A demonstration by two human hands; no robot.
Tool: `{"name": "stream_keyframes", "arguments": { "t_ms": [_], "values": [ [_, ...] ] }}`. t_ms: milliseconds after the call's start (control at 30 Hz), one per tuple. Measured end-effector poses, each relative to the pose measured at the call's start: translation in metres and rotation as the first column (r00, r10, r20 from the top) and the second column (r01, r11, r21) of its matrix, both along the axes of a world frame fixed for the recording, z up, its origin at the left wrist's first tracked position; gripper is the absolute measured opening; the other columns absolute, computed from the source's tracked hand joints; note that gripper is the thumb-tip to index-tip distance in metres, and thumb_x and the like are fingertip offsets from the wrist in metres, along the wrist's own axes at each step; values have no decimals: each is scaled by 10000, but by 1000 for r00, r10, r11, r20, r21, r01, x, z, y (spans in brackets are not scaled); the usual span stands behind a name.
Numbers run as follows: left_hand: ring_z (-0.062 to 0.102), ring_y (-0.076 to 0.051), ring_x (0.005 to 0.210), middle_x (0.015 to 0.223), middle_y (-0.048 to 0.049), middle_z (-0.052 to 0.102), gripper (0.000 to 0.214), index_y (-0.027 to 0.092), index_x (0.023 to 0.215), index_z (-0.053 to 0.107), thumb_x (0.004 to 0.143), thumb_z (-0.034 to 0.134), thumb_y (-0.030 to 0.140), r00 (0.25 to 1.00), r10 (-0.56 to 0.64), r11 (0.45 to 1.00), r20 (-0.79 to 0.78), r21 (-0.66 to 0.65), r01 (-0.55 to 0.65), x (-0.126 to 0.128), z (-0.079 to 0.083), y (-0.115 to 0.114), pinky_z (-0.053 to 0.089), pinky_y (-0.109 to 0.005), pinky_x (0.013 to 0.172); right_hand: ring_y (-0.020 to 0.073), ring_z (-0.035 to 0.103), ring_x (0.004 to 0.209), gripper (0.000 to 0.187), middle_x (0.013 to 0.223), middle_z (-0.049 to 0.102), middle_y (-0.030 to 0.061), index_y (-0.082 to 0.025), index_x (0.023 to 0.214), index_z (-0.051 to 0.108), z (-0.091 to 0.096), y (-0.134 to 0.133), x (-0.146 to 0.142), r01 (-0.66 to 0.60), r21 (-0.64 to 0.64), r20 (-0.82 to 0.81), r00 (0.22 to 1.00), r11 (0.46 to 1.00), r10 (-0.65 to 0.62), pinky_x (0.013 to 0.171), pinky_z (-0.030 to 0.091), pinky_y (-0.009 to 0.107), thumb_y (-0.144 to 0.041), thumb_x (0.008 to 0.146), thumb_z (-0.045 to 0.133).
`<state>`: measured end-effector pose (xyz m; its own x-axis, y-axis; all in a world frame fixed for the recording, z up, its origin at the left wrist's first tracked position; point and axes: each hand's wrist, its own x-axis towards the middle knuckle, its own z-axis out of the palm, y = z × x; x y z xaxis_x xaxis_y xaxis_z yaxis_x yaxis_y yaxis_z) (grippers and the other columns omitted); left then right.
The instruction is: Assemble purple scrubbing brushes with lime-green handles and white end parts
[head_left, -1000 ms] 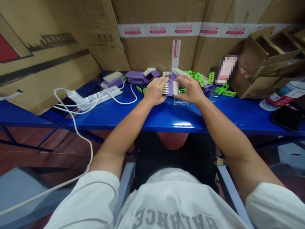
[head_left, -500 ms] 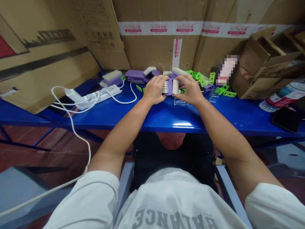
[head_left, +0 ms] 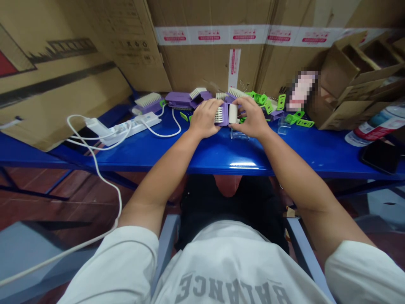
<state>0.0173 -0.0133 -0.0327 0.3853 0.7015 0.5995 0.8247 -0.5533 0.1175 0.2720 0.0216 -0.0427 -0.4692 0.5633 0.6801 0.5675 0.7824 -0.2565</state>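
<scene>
Purple brush (head_left: 225, 115) pinched between left hand (head_left: 205, 119) and right hand (head_left: 251, 118), just above clear stand (head_left: 238, 135) on blue surface (head_left: 221, 154). More purple brushes (head_left: 180, 99) and green clips (head_left: 268, 107) lie just behind.

here's the purple plastic brush (head_left: 225, 115), white bristles (head_left: 218, 115) pointing left, pale cylinder (head_left: 233, 113) at its right end, clasped between left hand (head_left: 205, 120) and right hand (head_left: 251, 118)!
</scene>
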Motion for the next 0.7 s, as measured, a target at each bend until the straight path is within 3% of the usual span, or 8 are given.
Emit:
{"name": "stream_keyframes", "arguments": {
  "t_ms": [433, 700],
  "values": [
    [668, -430, 1545, 1689, -171, 705, 821, 221, 1670, 614, 876, 824, 211, 1000, 10, 1000, -8, 13, -10, -1, 0, 1, 565, -615, 1333, 415, 822, 1281, 887, 1568, 775, 178, -295, 1636, 628, -2, 1, -1, -6, -47, -19, 1000, 999, 5, 950, 770, 643, -761, 911, 837],
    [672, -426, 1530, 1675, -168, 712, 796, 225, 1654, 625, 885, 831, 217, 1000, 10, 1000, 3, 6, -10, 0, 0, -1, 555, -611, 1338, 448, 803, 1377, 852, 1593, 790, 200, -276, 1582, 698, 3, -4, -3, -30, -37, -43, 999, 999, 28, 978, 775, 649, -701, 874, 907]
  ]
}}
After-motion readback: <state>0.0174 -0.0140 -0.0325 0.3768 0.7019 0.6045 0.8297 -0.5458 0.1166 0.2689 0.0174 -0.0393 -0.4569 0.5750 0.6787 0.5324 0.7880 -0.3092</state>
